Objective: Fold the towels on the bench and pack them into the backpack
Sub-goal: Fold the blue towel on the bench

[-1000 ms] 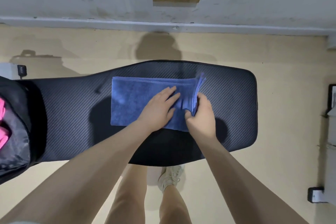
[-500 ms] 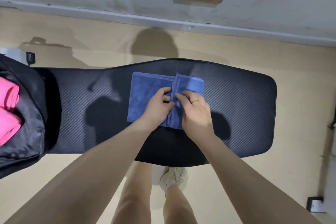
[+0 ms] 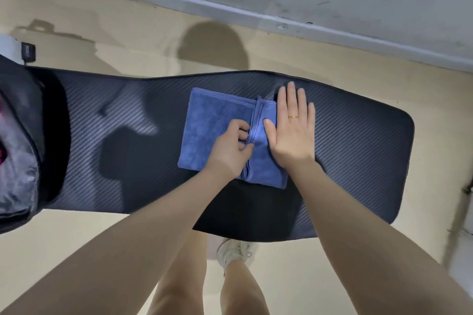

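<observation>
Backpack [image 3: 18,151] waits open at the bench's [image 3: 358,161] left end. On the blue towel [image 3: 212,130] mid-bench, the left hand [image 3: 227,151] pinches the folded-over edge; the right hand [image 3: 291,133], curled a moment ago, now presses flat, fingers spread, so this fold looks nearly set.

We see bare bench [image 3: 358,156] right of the blue towel [image 3: 212,130]; the black backpack [image 3: 23,151] blocks the left end.
</observation>
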A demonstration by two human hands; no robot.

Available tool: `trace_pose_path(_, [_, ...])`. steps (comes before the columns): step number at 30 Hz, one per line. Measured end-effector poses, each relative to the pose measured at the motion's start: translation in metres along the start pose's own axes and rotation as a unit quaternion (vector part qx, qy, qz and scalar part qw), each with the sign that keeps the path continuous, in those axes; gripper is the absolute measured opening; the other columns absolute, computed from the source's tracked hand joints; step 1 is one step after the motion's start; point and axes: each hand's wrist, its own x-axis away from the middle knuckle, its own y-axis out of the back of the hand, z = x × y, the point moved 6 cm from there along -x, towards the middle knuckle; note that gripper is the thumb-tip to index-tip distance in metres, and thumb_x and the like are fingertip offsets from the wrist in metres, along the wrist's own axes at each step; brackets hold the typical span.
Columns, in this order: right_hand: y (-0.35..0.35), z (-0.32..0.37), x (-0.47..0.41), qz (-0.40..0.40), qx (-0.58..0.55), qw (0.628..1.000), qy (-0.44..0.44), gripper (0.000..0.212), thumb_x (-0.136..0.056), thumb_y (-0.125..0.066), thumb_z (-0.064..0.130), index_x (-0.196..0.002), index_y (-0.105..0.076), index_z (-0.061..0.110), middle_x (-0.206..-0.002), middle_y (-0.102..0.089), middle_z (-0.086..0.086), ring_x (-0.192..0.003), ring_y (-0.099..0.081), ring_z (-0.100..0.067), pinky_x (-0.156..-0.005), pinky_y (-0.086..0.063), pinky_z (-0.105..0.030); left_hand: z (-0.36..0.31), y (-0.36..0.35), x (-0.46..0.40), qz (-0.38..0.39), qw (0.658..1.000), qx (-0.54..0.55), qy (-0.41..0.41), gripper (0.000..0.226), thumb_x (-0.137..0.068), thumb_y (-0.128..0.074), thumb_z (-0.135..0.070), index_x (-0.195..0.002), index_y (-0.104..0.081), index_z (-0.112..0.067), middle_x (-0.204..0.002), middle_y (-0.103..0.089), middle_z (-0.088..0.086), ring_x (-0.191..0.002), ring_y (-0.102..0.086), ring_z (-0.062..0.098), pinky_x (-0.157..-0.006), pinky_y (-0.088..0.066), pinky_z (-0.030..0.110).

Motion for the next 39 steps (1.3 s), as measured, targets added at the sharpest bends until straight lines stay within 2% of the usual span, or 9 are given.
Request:
trace_pose_path(5, [-0.010,0.011,0.046,-0.046,0.076,0.995,0.038,0.061,-0.084,-0.041,0.028,-0.139,-0.033,0.003,-0.146,-0.038,-0.018,-0.135,-0.029,-0.033,-0.110,-0.023,-0.044,-0.004,0.000,0.004,-0.018,1.000,-0.010,-0.001,0.028,-0.089,-0.053,-0.004,-0.115,-0.046,-0.011,-0.107,-0.053,0.002,-0.076,-0.049,0.007,-0.075,-0.041,0.020])
trace_pose_path(8, [-0.024,0.020,0.083,-0.002,0.049,0.997,0.052,0.061,-0.086,-0.038,0.030,-0.140,-0.028,0.004,-0.147,-0.035,-0.018,-0.136,-0.022,-0.030,-0.109,-0.021,-0.041,-0.010,0.001,0.008,-0.011,0.999,-0.034,-0.005,0.030,-0.090,-0.051,-0.005,-0.118,-0.046,-0.012,-0.115,-0.055,0.006,-0.086,-0.053,0.012,-0.080,-0.045,0.023])
trace_pose_path(13, [-0.021,0.021,0.081,0.033,0.061,0.997,0.046,0.061,-0.085,-0.035,0.033,-0.139,-0.031,0.006,-0.146,-0.037,-0.018,-0.134,-0.025,-0.031,-0.107,-0.022,-0.041,-0.017,0.023,0.031,-0.059,0.959,-0.261,-0.094,0.041,-0.090,-0.048,-0.008,-0.130,-0.044,-0.016,-0.131,-0.045,0.001,-0.117,-0.043,0.020,-0.095,-0.040,0.034])
trace_pose_path(17, [-0.014,0.021,0.080,0.070,0.053,0.995,0.043,0.067,-0.081,-0.059,0.033,-0.139,-0.036,0.007,-0.145,-0.039,-0.016,-0.133,-0.039,-0.035,-0.108,-0.033,-0.043,0.006,0.069,0.045,-0.186,0.948,-0.258,-0.022,0.048,-0.086,-0.054,-0.011,-0.133,-0.041,-0.011,-0.138,-0.037,0.009,-0.125,-0.033,0.028,-0.103,-0.027,0.039])
trace_pose_path(20, [-0.008,0.024,0.078,0.099,0.042,0.993,0.053,0.074,-0.088,-0.058,0.033,-0.147,-0.019,0.010,-0.155,-0.016,-0.013,-0.143,-0.018,-0.033,-0.115,-0.021,-0.042,0.019,0.086,0.048,-0.205,0.948,-0.240,0.027,0.053,-0.087,-0.056,-0.015,-0.136,-0.037,-0.011,-0.139,-0.034,0.012,-0.126,-0.031,0.031,-0.103,-0.027,0.042])
trace_pose_path(27, [-0.006,0.025,0.079,0.140,0.040,0.989,0.033,0.073,-0.096,-0.038,0.039,-0.148,0.009,0.017,-0.157,0.014,-0.005,-0.145,0.009,-0.025,-0.118,-0.002,-0.038,0.023,0.086,0.044,-0.193,0.960,-0.134,0.152,0.043,-0.085,-0.058,-0.042,-0.116,-0.052,-0.012,-0.087,-0.057,-0.004,-0.112,-0.043,0.023,-0.091,-0.030,0.037])
trace_pose_path(31, [-0.002,0.025,0.078,0.129,0.030,0.991,0.029,0.077,-0.091,-0.049,0.038,-0.149,-0.001,0.019,-0.158,0.007,-0.003,-0.146,0.002,-0.024,-0.117,-0.006,-0.043,-0.012,0.065,0.050,-0.125,0.992,-0.011,0.025,0.020,-0.086,-0.061,-0.021,-0.103,-0.055,-0.013,-0.068,-0.050,-0.009,-0.069,-0.053,0.005,-0.058,-0.040,0.008])
trace_pose_path(35, [-0.004,0.021,0.078,0.087,-0.150,0.983,0.064,0.071,-0.078,-0.065,0.007,-0.142,-0.033,0.006,-0.154,-0.020,-0.016,-0.143,-0.013,-0.034,-0.115,-0.021,-0.045,-0.049,0.031,0.061,-0.044,0.993,-0.018,-0.104,0.040,-0.083,-0.063,-0.011,-0.119,-0.049,-0.022,-0.068,-0.047,-0.008,-0.060,-0.047,-0.003,-0.061,-0.040,0.004])
trace_pose_path(39, [0.013,-0.017,0.074,0.071,-0.446,0.887,-0.096,0.054,-0.080,-0.038,-0.003,-0.133,-0.046,0.007,-0.138,-0.047,-0.009,-0.132,-0.040,-0.023,-0.111,-0.031,-0.028,-0.048,-0.013,0.056,0.015,0.984,-0.120,-0.134,0.042,-0.085,-0.060,-0.018,-0.126,-0.049,-0.020,-0.076,-0.046,-0.015,-0.078,-0.048,0.007,-0.076,-0.044,0.023])
